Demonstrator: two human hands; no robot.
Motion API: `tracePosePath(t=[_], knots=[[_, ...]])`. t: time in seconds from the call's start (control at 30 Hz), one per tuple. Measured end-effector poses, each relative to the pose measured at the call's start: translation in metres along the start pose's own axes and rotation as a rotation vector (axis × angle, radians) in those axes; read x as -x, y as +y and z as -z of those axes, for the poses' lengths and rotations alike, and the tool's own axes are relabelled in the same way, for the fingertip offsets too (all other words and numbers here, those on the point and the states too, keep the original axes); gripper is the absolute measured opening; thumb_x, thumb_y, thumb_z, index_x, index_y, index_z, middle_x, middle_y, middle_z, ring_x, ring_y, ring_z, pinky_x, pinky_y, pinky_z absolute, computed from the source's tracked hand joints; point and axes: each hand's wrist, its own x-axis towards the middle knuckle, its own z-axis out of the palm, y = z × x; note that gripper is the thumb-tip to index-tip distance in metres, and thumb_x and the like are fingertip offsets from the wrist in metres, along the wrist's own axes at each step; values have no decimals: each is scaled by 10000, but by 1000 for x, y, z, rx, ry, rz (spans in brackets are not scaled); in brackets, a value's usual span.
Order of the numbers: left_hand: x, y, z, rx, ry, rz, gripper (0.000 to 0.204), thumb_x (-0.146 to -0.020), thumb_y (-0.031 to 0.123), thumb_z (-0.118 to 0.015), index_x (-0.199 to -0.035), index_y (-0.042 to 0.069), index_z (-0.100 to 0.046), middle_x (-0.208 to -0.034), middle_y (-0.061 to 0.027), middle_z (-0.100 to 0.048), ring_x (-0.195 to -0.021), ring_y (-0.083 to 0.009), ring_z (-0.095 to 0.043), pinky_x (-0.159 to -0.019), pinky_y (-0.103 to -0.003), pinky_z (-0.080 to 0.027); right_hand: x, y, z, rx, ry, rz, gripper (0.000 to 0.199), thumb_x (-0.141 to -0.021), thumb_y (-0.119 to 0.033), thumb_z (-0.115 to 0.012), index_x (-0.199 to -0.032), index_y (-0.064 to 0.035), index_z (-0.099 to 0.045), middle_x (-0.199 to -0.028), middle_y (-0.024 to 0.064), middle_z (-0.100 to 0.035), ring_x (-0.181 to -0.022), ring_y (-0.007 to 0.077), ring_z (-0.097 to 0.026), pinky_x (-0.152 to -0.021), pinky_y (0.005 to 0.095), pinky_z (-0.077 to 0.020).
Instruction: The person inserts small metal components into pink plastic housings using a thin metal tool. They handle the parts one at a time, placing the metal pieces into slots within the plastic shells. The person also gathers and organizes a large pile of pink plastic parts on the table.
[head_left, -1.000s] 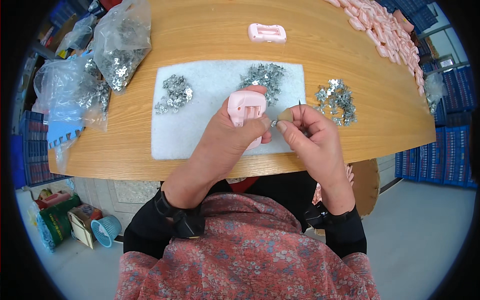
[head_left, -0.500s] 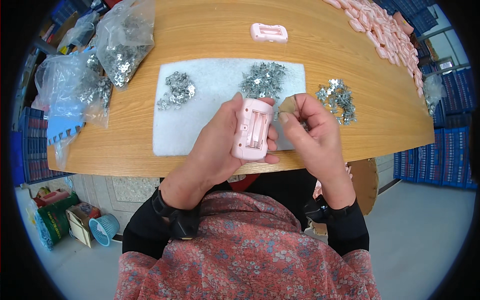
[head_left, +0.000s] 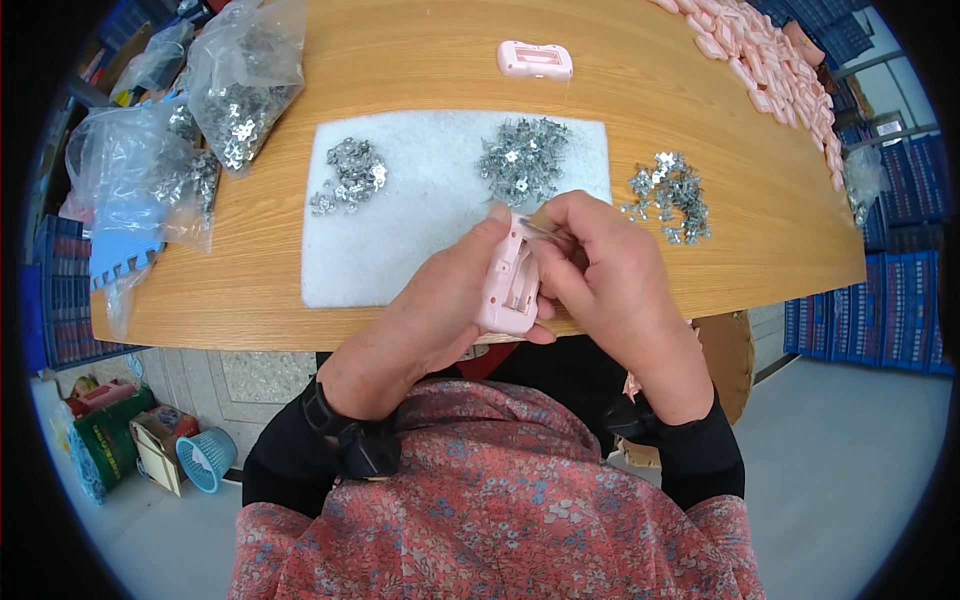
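Note:
My left hand (head_left: 440,285) is closed around a pale pink plastic housing (head_left: 498,290), tilted with its open battery compartment facing up. Over the far end of that compartment, my right hand (head_left: 605,255) works in a pinch with its fingertips at the plastic. A small metal battery contact (head_left: 537,230) is between those fingers, mostly hidden. Beyond the hands, a white foam mat (head_left: 415,250) carries one pile of silver metal contacts (head_left: 522,160) and a smaller pile of metal pieces (head_left: 352,175) to its left.
Right of the mat lies another heap of metal pieces (head_left: 672,195) on the wooden table (head_left: 420,60). One pink housing (head_left: 535,60) rests farther back, and many pink parts (head_left: 770,70) cover the far right. Clear bags of metal parts (head_left: 245,95) stand at the left.
My right hand has moved left and brought the contact from beside the housing onto the compartment's far end. The housing has tilted and shifted slightly right in my left hand.

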Motion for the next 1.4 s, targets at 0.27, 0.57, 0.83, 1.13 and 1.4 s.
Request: tracePosePath(t=[0.27, 0.57, 0.83, 1.13, 1.4], knots=[[3, 2, -1, -66, -122, -73, 525, -1114, 409, -253, -1459, 52, -423, -975, -138, -687, -822, -227, -702, -716, -359, -603, 1, 13, 13, -791, -255, -502, 180, -965, -144, -684, -1064, 1, -645, -873, 1, -657, -728, 42, -572, -652, 225, -472], [12, 14, -3, -1060, 8, -356, 388, -1022, 104, -472, -1404, 35, -494, -991, -57, -675, -827, -136, -645, -748, -288, -524, 12, 22, 17, -716, -256, -464, 176, -974, -162, -686, -1021, 0, -639, -851, -31, -626, -756, 13, -540, -667, 199, -456], [1, 0, 5, -669, 9, -381, 370, -1067, 230, -460, -1378, 36, -512, -846, -57, -620, -664, -165, -582, -610, -314, -483, 16, 13, 16, -868, -33, -502, 182, -1005, -139, -644, -1121, -1, -619, -832, -44, -599, -713, -9, -490, -630, 181, -421], [8, 10, 3, 130, -244, 0, 412, -1080, 346, -434, -1369, 60, -506, -853, -41, -531, -611, -136, -470, -544, -254, -383, 23, 22, 2, -756, 76, -303, 175, -944, -66, -691, -1084, 11, -619, -769, -57, -526, -681, 12, -445, -608, 205, -393], [6, 6, 5, 213, -278, 46, 410, -1077, 376, -431, -1367, 97, -514, -846, -40, -528, -607, -138, -461, -533, -258, -354, 27, 17, 2, -572, 129, -214, 109, -898, -57, -725, -948, -12, -639, -732, -27, -481, -663, 50, -440, -594, 227, -399]])
